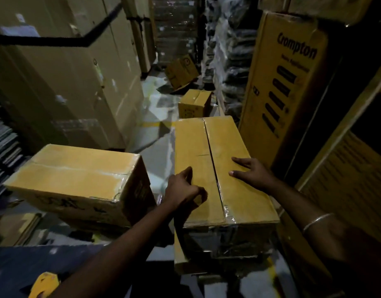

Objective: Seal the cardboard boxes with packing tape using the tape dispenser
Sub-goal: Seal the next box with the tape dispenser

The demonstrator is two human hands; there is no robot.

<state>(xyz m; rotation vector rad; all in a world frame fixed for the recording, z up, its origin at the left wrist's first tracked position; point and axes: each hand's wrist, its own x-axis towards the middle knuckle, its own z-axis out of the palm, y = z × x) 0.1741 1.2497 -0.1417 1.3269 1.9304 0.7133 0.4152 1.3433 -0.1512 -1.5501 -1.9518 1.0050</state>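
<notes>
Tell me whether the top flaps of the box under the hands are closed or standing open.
Closed. Both flaps of the box lie flat, meeting along a dark centre seam; tape shows only at the near end. The right hand rests flat on one flap.
</notes>
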